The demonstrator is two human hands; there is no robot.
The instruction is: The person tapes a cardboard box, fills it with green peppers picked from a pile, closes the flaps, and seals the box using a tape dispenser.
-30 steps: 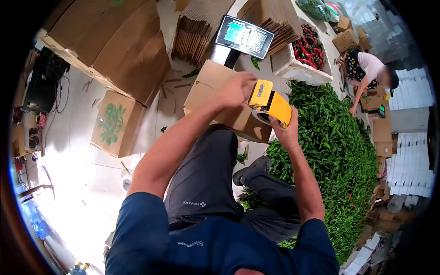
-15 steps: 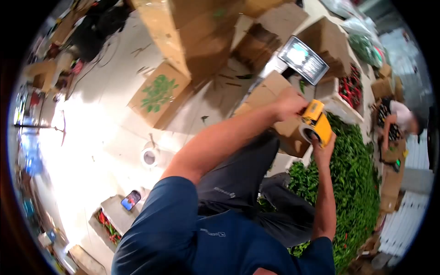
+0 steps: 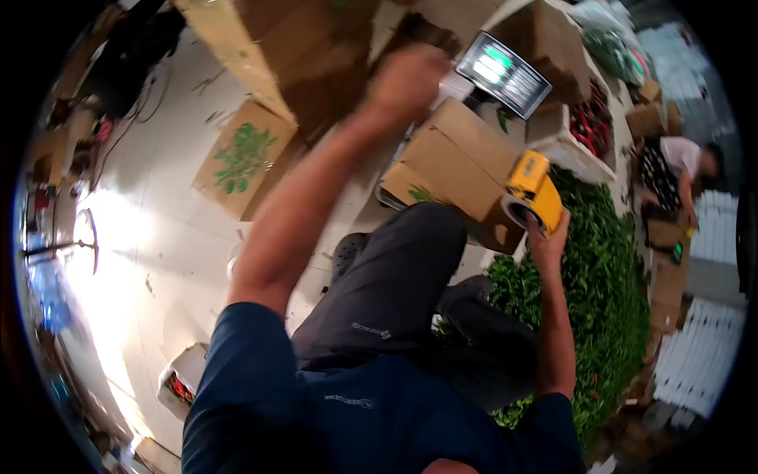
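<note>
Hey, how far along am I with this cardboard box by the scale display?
The cardboard box looks closed on top. Your right hand holds the yellow tape dispenser at its edge; your left hand is off it. I can't tell whether the taping is finished. The large heap of green peppers suggests more packing probably remains.
</note>
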